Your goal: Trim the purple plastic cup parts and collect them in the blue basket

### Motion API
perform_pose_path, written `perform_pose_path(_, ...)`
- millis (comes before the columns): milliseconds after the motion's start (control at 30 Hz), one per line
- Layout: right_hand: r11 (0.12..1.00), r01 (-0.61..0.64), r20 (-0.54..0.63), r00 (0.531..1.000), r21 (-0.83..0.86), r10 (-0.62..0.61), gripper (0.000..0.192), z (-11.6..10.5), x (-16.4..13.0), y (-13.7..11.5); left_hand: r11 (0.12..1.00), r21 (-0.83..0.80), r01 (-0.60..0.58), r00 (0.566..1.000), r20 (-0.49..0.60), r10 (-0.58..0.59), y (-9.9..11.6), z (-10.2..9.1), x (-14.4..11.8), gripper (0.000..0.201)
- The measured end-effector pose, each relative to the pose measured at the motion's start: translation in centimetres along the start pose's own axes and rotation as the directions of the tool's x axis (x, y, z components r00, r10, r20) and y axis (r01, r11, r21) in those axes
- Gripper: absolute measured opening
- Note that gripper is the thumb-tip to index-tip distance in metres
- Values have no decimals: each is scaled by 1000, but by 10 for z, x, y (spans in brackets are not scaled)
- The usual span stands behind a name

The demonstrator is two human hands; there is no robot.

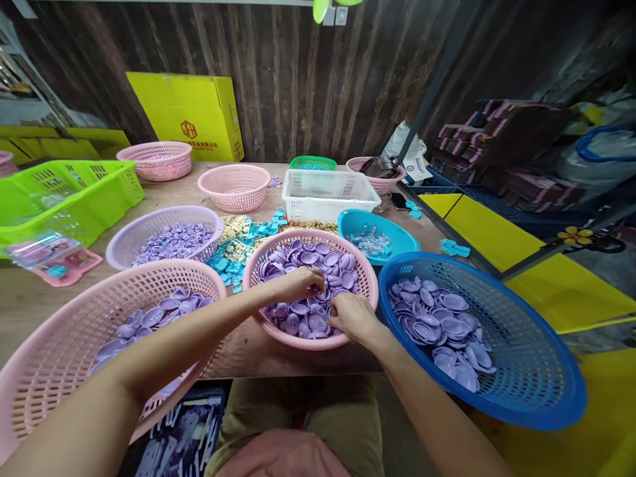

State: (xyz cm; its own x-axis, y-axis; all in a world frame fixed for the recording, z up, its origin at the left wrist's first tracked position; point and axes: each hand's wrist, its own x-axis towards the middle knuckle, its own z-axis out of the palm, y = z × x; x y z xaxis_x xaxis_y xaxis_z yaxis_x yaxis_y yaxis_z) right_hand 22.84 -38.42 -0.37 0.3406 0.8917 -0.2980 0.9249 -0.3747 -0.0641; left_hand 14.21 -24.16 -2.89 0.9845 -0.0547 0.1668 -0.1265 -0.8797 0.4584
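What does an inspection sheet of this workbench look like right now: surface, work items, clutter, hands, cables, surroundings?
Surface: wooden table, crowded with baskets.
Work items: purple discs in the middle pink basket.
Clutter: blue basket and near pink basket also hold purple discs; teal pieces loose; white crate, green crate.
Hands: left hand and right hand both down in the discs; grip hidden.
Cables: nothing seen.
Surroundings: dark plank wall, yellow box.

Even, bright overhead light on my table (258,361); soft shadows only. Wide-angle lens bends the edges. My forearms blur near the bottom; the right background is dim.
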Motion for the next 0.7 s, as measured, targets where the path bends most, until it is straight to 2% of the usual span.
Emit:
perform_pose_path(133,997,-3,-120,993,81,13,13,3,-1,5,998,-41,55,998,-14,-55,6,-4,-10,21)
perform_pose_path(233,972,83,-261,965,220,-23,14,9,-4,17,993,-65,95,994,-42,-98,9,-5,-15,22)
perform_pose_path(333,907,198,-363,930,373,-53,11,15,-7,25,988,-100,121,990,-57,-127,12,-3,-16,22)
perform_pose_path(467,808,276,-435,900,520,-27,10,21,-13,27,975,-157,156,986,-37,-164,17,0,-14,24)
perform_pose_path(600,763,402,-543,836,507,-79,22,22,-18,25,931,-309,193,979,3,-202,22,2,-10,21)
perform_pose_path(700,778,445,-571,809,443,-138,20,24,-21,22,881,-422,213,974,28,-223,26,3,-6,16)
